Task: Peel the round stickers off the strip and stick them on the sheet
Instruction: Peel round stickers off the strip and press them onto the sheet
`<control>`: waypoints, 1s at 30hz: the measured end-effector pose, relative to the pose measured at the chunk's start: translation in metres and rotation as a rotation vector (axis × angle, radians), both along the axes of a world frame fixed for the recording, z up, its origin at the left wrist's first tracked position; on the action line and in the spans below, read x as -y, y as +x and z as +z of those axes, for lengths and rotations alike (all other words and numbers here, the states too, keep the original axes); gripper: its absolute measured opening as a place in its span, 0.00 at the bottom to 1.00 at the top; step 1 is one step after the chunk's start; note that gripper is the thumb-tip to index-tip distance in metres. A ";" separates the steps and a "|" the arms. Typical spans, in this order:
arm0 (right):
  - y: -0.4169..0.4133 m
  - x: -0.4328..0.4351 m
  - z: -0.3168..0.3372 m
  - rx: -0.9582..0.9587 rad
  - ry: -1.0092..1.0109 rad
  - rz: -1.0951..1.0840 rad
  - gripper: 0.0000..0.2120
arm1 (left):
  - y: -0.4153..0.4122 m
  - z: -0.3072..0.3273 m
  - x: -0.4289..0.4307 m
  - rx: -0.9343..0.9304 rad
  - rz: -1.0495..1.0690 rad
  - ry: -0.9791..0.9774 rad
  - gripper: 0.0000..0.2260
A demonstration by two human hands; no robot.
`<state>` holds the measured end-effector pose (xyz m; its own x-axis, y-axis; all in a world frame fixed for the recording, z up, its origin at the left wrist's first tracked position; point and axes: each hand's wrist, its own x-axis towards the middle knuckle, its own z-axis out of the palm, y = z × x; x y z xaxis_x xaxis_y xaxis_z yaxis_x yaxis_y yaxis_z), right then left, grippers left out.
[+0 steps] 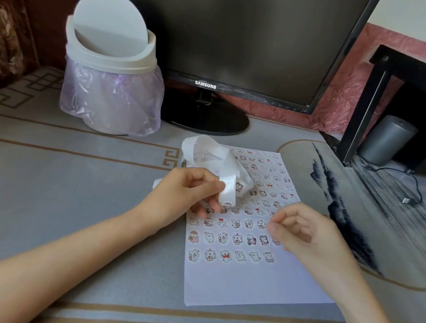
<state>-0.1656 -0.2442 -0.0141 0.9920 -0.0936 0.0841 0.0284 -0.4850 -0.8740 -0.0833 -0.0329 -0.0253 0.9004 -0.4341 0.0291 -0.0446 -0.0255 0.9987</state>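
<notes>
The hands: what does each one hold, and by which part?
The left hand pinches the white strip near its lower end. The right hand is curled and blurred; whether it holds anything cannot be told.

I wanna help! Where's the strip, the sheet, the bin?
strip (pixel 219 152), head view, curled white loop.
sheet (pixel 255 288), head view, bare lower part.
bin (pixel 110 59), head view, white rim.
</notes>
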 end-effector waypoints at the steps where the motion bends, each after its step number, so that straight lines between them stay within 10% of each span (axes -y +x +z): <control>1: 0.002 -0.006 0.002 0.051 -0.013 -0.001 0.05 | 0.000 0.000 0.000 0.001 0.001 -0.004 0.08; 11: 0.019 -0.050 0.017 0.213 -0.309 -0.018 0.04 | -0.002 0.005 -0.001 0.007 0.003 -0.090 0.07; 30: 0.028 -0.050 0.008 0.267 -0.043 -0.067 0.06 | -0.002 0.000 0.001 0.026 -0.092 -0.094 0.06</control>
<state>-0.1377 -0.1939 -0.0065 0.9259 -0.1491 0.3470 0.2215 -0.5297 -0.8187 -0.0856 -0.0343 -0.0250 0.8556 -0.5087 0.0963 -0.0686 0.0731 0.9950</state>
